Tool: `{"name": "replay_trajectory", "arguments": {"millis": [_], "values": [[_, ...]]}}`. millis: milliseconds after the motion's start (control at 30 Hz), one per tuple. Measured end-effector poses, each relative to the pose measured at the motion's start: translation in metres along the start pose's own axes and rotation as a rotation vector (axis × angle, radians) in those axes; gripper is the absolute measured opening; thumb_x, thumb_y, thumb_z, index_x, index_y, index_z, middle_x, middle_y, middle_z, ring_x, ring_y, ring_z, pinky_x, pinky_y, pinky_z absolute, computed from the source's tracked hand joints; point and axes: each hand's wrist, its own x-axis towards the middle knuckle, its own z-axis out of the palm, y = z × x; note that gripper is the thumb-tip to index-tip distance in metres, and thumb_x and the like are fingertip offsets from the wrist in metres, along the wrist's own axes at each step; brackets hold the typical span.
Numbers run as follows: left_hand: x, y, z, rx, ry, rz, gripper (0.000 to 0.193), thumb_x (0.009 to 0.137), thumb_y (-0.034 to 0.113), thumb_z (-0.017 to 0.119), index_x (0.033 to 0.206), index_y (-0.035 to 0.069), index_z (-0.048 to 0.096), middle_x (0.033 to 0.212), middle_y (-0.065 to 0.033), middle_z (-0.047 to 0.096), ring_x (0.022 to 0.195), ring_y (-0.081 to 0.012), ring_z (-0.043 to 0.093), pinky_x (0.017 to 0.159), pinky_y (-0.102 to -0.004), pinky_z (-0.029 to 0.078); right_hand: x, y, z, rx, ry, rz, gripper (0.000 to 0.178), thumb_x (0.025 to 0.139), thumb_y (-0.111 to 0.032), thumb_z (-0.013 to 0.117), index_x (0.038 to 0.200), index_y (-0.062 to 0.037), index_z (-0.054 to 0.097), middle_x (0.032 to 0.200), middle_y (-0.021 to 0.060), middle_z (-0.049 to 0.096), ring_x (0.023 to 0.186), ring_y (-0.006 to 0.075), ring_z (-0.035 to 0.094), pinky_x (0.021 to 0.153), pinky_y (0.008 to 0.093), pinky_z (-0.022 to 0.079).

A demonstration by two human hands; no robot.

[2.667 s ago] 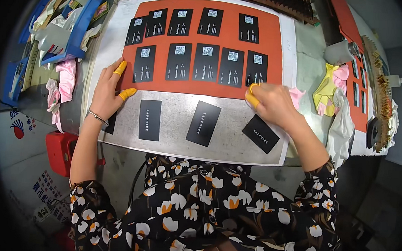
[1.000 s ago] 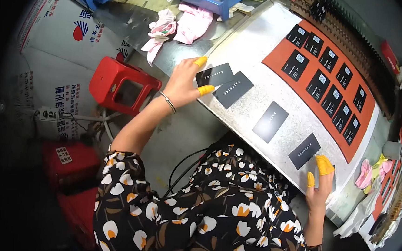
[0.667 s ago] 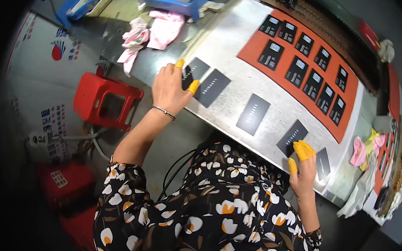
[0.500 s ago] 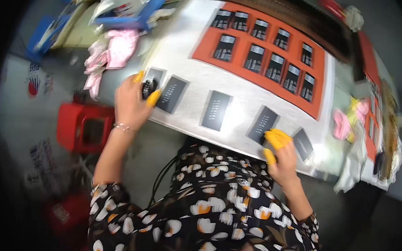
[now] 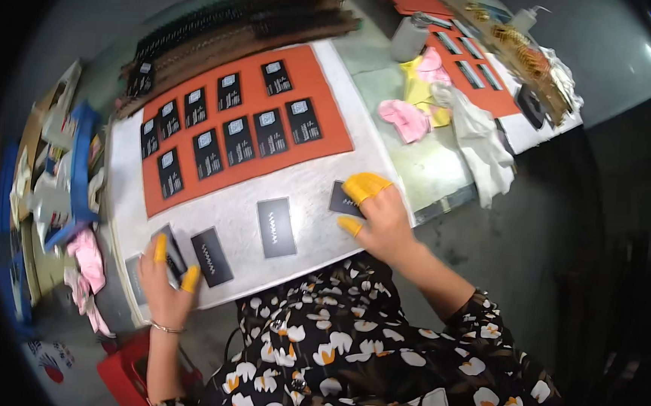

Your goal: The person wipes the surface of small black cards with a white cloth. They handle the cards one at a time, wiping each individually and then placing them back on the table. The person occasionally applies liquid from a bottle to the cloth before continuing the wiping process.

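Note:
My left hand (image 5: 167, 291), with yellow finger covers on its thumb and a finger, grips a small dark stack of cards (image 5: 176, 259) on edge at the near left. Under that hand a grey card (image 5: 137, 279) lies partly hidden. Two dark grey cards, one left (image 5: 212, 258) and one middle (image 5: 276, 228), rest flat on the white board (image 5: 313, 221). My right hand (image 5: 385, 218), also with yellow finger covers, reaches over another dark card (image 5: 343, 198); its fingertips overlap the card, while the thumb stays apart below. Whether it lifts the card is hidden.
Behind, an orange mat (image 5: 334, 132) bears two rows of black printed cards (image 5: 239, 140). Dark racks (image 5: 240, 27) stand at the back. Pink gloves (image 5: 404, 120) and a white cloth (image 5: 473, 138) lie to the right; a blue crate (image 5: 82, 178) and red stool (image 5: 128, 374) are left.
The whole view has swung, so the board sits further left and turned. The stack in my left hand now shows tilted on edge. The card furthest right no longer shows.

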Motion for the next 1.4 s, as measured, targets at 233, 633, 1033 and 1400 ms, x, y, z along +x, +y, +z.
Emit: {"name": "replay_trajectory", "arguments": {"millis": [233,633,1033,1400], "values": [[0.069,0.179,0.047,-0.207,-0.130,0.216,0.079,0.068,0.043,0.069,0.123,-0.006,0.040,0.116,-0.0214,0.046,0.106,-0.0347,0.044,0.090,-0.0426,0.033,0.062,0.180,-0.082,-0.680,0.036,0.293,0.029,0.068,-0.012,0.062,0.095,-0.0056,0.054,0.084,0.0150,0.056,0.087,0.0327,0.054,0.072,0.0409,0.045],[0.101,0.216,0.101,-0.410,-0.329,0.411,0.070,0.072,0.029,0.064,0.126,-0.005,0.035,0.130,-0.0209,0.034,0.126,-0.0369,0.027,0.104,-0.0479,0.021,0.102,0.290,-0.064,-0.501,-0.415,0.111,0.028,0.077,-0.018,0.056,0.101,-0.0040,0.051,0.078,0.0203,0.062,0.076,0.0345,0.061,0.065,0.0445,0.047],[0.109,0.217,0.034,-1.259,-0.262,-0.028,0.057,0.082,0.015,0.062,0.133,0.007,0.037,0.114,-0.0121,0.056,0.088,-0.0165,0.060,0.079,-0.0297,0.047,0.064,0.076,-0.082,0.491,-0.275,0.008,0.038,0.070,-0.018,0.061,0.104,-0.0045,0.055,0.094,0.0176,0.060,0.080,0.0322,0.059,0.067,0.0368,0.047],[0.068,0.187,0.050,-1.606,-0.406,0.001,0.059,0.092,0.043,0.042,0.132,0.000,0.034,0.123,-0.0102,0.047,0.111,-0.0171,0.046,0.094,-0.0287,0.035,0.033,-0.043,-0.035,0.257,0.001,-0.133,0.022,0.064,-0.011,0.059,0.077,-0.0005,0.045,0.062,0.0169,0.055,0.061,0.0370,0.057,0.053,0.0447,0.044]]}}
